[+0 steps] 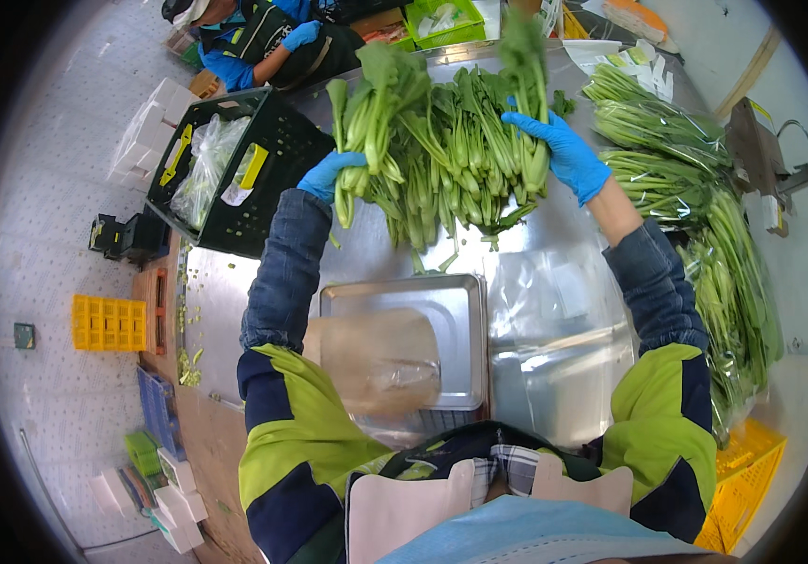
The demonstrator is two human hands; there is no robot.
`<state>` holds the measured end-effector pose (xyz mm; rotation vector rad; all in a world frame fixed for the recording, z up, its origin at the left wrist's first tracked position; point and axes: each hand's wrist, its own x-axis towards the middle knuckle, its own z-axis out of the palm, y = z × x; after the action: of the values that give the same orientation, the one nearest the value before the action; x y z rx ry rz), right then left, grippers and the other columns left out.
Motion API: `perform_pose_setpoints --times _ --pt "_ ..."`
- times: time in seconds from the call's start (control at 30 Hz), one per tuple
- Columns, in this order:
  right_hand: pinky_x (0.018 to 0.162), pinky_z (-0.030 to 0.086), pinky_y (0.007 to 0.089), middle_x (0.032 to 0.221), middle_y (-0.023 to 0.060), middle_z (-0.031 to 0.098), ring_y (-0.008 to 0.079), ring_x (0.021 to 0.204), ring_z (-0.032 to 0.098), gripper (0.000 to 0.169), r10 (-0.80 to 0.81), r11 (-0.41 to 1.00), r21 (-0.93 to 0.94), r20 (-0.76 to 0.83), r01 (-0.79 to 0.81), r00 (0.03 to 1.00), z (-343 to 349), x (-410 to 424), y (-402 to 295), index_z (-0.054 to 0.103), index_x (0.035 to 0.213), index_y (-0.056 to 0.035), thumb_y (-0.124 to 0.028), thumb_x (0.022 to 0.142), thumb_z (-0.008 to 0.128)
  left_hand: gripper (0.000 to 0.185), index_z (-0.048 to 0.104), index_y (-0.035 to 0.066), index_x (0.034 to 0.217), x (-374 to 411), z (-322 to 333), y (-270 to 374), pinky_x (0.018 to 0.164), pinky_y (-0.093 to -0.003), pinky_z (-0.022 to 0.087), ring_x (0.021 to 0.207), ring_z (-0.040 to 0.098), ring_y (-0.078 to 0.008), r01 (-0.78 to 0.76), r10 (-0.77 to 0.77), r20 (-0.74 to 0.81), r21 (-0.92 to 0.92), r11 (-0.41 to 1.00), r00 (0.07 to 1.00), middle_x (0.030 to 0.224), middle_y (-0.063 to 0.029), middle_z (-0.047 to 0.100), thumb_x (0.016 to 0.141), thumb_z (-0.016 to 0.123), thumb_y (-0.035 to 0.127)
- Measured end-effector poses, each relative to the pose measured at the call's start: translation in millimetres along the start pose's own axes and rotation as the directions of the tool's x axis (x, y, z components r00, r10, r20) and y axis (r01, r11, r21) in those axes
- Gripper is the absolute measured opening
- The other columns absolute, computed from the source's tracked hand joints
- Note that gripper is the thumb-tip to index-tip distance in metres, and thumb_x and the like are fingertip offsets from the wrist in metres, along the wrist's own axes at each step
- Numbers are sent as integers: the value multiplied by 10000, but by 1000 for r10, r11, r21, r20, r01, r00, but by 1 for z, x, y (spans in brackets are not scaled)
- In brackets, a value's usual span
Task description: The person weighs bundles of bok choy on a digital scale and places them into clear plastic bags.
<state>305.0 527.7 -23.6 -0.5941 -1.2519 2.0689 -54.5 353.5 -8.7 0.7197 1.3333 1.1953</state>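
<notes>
My left hand point(332, 176), in a blue glove, grips a bunch of leafy green vegetables point(365, 134) by its pale stems at the left end of a large pile. My right hand point(564, 156), gloved in blue too, is closed around the stems of another leafy bunch point(532, 151) at the right end; its leaf tips are blurred. Between the hands the pile of loose leafy greens point(456, 155) lies on a metal table point(368, 247). Nearer me, a steel tray point(473, 338) is partly covered by a brownish sheet point(382, 359), with clear plastic bags point(559, 338) to its right.
A dark green crate point(234, 218) holding plastic-wrapped produce stands at left. Bagged greens point(728, 282) are stacked at right, beside a metal device point(756, 148). A person with a blue glove point(301, 35) is at upper left. A yellow crate point(742, 486) stands low at right.
</notes>
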Motion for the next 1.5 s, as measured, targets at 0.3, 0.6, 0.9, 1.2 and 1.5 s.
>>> perform_pose_setpoints --times 0.3,0.6,0.9,1.2,1.5 --pt "1053 399 376 1310 127 538 243 1224 491 519 -80 798 603 118 -8 990 194 -128 47 451 1372 -8 -165 923 660 636 514 -6 1308 -179 30 37 832 -307 531 933 645 -200 -227 220 123 51 973 968 1108 -110 649 726 735 125" --pt "960 424 339 1230 116 559 200 1118 529 547 95 960 -269 58 -76 994 350 -245 215 475 1316 13 -241 868 658 685 502 50 1326 -262 -48 -73 963 -408 464 1142 574 -302 -328 15 330 930 167 944 1227 -140 610 688 747 74" --pt "678 523 289 841 72 710 115 755 663 252 331 880 -454 371 -141 868 266 -295 121 713 1067 -68 -220 883 633 1166 226 50 1510 -302 -49 -126 1094 -484 319 1360 355 -387 -334 6 342 914 232 940 1452 -258 362 570 872 292" --pt "781 516 422 977 121 714 319 862 664 310 -27 240 -914 330 326 944 199 -113 132 718 1047 -120 -316 817 652 849 481 51 1273 -295 28 -156 870 -465 402 920 545 -313 -224 254 308 924 -310 917 951 -128 544 572 823 387" --pt "878 502 425 1095 150 681 335 976 646 471 416 192 -840 538 507 734 223 -94 165 645 1204 -125 -411 830 639 661 504 81 1280 -333 21 -169 812 -439 441 954 530 -313 -215 387 367 899 -382 846 998 -127 531 661 727 152"
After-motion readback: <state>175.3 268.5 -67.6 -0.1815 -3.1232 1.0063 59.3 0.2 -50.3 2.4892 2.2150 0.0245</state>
